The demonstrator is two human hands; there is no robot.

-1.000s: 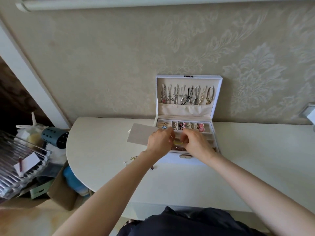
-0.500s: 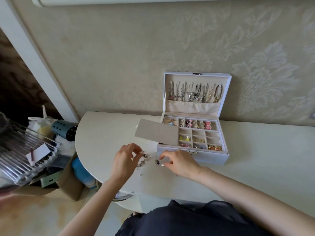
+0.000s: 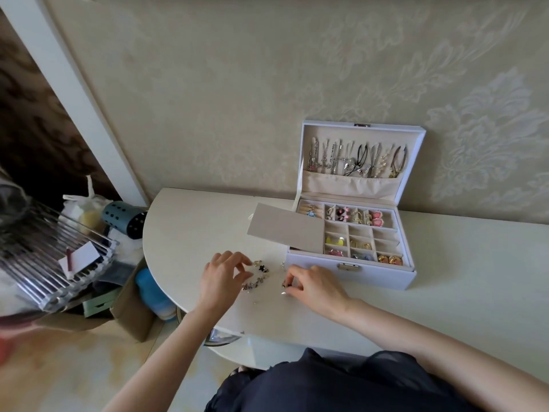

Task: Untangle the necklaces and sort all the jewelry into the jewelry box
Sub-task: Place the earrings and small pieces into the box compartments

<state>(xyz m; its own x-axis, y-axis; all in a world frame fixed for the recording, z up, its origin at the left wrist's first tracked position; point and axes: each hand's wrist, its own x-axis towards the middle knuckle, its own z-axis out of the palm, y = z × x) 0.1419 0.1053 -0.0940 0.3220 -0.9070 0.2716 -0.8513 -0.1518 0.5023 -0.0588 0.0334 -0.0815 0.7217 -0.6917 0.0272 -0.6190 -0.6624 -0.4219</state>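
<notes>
The jewelry box (image 3: pixel 356 275) stands open on the desk (image 3: pixel 460 278), with necklaces (image 3: pixel 356 162) hung in its lid. The loose jewelry (image 3: pixel 259 275) lies just off its front-left corner, handy for sorting. The right hand (image 3: pixel 315 285) has its grip pinched on a small dark piece (image 3: pixel 284 284). The left hand (image 3: pixel 221 276) curls beside the pile; its grip cannot be determined.

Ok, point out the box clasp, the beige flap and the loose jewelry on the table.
box clasp (image 3: pixel 348 266), head view, middle of the metal plate.
beige flap (image 3: pixel 285 228), head view, centre of its flat face.
loose jewelry (image 3: pixel 256 282), head view, middle of the cluster.
</notes>
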